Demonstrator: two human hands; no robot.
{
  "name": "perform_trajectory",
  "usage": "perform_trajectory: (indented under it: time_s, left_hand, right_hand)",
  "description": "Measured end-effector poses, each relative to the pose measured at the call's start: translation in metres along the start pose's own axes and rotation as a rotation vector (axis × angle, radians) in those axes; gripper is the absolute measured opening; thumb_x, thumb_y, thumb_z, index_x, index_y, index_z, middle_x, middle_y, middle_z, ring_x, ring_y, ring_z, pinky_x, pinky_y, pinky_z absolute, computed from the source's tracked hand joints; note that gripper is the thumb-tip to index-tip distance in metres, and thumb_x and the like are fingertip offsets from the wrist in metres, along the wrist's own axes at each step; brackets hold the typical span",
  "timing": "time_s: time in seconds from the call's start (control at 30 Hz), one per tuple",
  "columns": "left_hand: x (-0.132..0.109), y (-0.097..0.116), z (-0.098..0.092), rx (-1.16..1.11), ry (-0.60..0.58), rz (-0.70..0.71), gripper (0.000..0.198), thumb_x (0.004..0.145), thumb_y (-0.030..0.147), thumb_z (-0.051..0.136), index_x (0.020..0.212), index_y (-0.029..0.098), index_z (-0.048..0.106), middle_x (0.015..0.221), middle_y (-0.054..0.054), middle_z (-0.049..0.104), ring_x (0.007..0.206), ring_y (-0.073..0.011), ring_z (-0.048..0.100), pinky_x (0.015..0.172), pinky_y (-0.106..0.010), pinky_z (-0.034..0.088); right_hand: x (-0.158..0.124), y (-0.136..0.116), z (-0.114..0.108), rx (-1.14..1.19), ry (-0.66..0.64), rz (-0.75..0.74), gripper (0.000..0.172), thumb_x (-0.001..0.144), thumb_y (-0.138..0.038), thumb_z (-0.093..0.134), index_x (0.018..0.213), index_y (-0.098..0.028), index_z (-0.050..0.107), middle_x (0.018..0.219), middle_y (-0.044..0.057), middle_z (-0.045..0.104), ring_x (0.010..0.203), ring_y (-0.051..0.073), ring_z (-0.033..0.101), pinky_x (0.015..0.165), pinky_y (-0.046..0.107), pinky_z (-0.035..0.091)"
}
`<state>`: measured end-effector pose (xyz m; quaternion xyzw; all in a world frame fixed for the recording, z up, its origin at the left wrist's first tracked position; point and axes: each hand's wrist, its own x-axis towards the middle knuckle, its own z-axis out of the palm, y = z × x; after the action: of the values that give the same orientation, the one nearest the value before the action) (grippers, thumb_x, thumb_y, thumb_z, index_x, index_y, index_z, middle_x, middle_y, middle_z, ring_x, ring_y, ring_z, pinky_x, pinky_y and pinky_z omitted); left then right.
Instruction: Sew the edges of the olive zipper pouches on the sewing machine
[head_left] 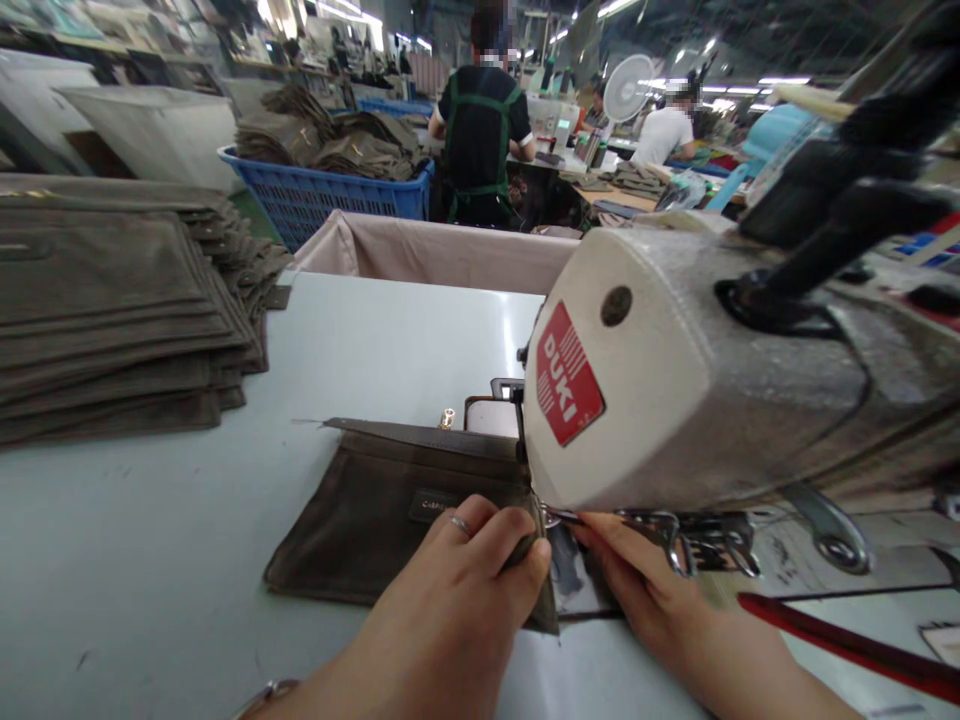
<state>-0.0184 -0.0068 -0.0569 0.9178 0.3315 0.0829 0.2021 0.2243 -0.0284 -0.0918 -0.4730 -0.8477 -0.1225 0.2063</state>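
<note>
A dark brown fabric pouch [360, 515] with a small label lies flat on the sewing machine's bed, its right edge beside the needle area. My left hand [480, 570], wearing a ring, pinches the pouch near that edge, fingers and thumb closed on the cloth. Under the head of the white sewing machine [637, 380], my right hand [637, 580] has its fingers together around a thin dark pointed tool [566, 516], whose tip meets the pouch edge. The tool's exact kind is unclear. The machine head partly hides the needle.
A tall stack of brown fabric pieces [97, 310] stands on the left of the pale table [150, 560]. Beyond the table is a pink cloth-lined bin [450, 245]. A blue basket [337, 190] of brown pieces and a seated person [484, 130] are farther back.
</note>
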Motion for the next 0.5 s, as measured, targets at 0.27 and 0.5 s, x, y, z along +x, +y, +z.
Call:
perform_trajectory:
  time_s: [0.27, 0.5]
  left_hand:
    - [0.0, 0.0014, -0.0008, -0.01, -0.05, -0.004, 0.039, 0.083, 0.017, 0.05, 0.122, 0.017, 0.053, 0.123, -0.006, 0.055, 0.109, -0.0263, 0.046, 0.092, -0.041, 0.043]
    - [-0.0004, 0.0022, 0.0008, -0.037, -0.044, -0.047, 0.042, 0.084, 0.018, 0.051, 0.126, 0.018, 0.051, 0.127, -0.005, 0.053, 0.108, -0.0259, 0.045, 0.096, -0.042, 0.042]
  right_hand:
    - [0.0012, -0.0055, 0.0006, -0.004, -0.024, 0.029, 0.026, 0.088, -0.017, 0.053, 0.104, -0.026, 0.071, 0.095, 0.003, 0.074, 0.077, 0.016, 0.07, 0.075, 0.024, 0.055]
    - [0.0037, -0.0091, 0.0017, 0.053, -0.055, 0.097, 0.022, 0.088, -0.018, 0.054, 0.095, -0.026, 0.074, 0.086, 0.003, 0.074, 0.072, 0.017, 0.069, 0.07, 0.025, 0.055]
